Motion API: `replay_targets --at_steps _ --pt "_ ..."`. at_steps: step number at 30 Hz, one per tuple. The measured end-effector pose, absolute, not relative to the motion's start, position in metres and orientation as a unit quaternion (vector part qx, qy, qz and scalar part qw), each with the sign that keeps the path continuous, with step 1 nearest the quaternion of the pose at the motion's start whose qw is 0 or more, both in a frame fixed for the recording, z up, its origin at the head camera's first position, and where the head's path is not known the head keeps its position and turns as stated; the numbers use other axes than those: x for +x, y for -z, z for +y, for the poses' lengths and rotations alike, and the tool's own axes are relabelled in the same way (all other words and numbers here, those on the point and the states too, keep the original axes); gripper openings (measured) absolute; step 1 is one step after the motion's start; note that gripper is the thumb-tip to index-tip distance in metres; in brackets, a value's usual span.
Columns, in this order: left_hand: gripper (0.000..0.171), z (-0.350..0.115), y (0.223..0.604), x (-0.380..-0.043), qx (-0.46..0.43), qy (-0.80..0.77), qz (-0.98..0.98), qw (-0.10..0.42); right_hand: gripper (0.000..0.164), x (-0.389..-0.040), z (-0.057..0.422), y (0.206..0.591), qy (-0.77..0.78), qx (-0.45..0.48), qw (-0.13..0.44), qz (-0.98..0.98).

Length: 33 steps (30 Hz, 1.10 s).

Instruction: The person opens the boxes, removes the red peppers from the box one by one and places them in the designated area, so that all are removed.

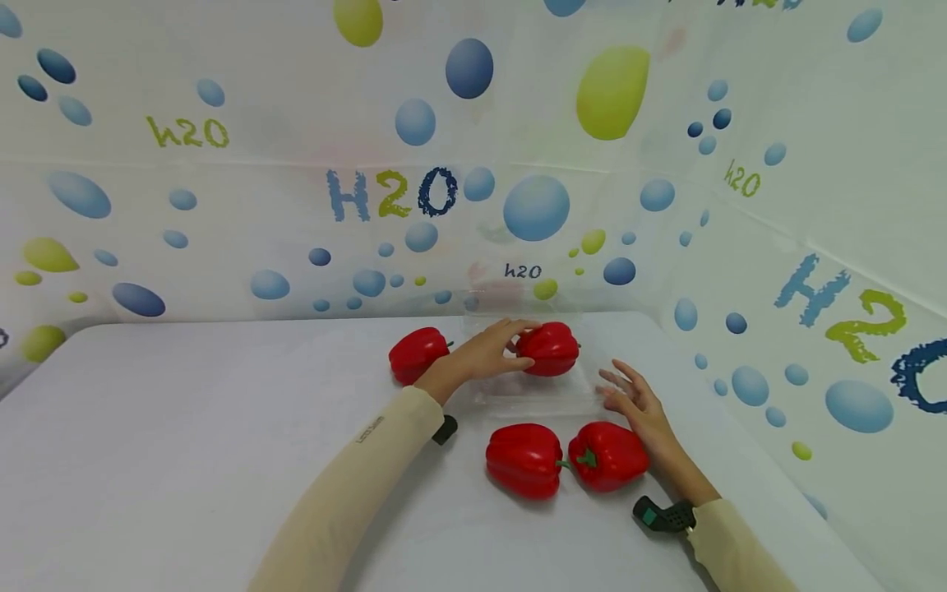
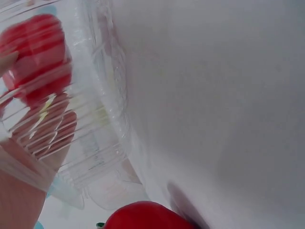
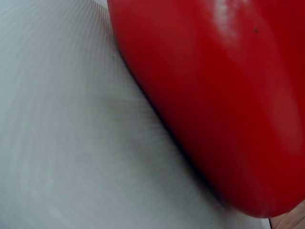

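A red bell pepper (image 1: 550, 349) is inside a clear plastic container (image 1: 533, 404), its lid raised behind. My left hand (image 1: 484, 352) reaches into the container from the left and holds this pepper between thumb and fingers. The left wrist view shows the same pepper (image 2: 38, 57) and the hand through the ribbed clear wall. My right hand (image 1: 642, 411) is at the container's right side, its fingers spread and slightly bent. Whether those fingertips touch the plastic cannot be told. Below the right wrist camera, a red bell pepper (image 3: 214, 95) fills much of the view.
Two red bell peppers, one on the left (image 1: 524, 460) and one on the right (image 1: 608, 456), lie in front of the container on the white table (image 1: 185, 460). Another bell pepper (image 1: 417, 355) lies left of it, beside my left forearm. A patterned sheet (image 1: 281, 222) hangs behind.
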<state>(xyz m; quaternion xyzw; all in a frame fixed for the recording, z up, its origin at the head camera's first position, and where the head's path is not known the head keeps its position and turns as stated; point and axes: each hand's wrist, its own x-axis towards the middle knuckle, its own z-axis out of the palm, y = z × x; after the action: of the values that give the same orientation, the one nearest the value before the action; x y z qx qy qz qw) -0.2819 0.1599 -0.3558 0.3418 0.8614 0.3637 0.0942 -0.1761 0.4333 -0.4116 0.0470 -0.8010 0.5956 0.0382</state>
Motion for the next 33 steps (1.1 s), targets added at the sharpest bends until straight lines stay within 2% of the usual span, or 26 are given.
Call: replay_targets --at_steps 33 --pt "0.068 0.132 0.355 -0.265 0.393 -0.409 0.820 0.076 0.066 -0.178 0.433 0.416 -0.579 0.064 0.057 -0.811"
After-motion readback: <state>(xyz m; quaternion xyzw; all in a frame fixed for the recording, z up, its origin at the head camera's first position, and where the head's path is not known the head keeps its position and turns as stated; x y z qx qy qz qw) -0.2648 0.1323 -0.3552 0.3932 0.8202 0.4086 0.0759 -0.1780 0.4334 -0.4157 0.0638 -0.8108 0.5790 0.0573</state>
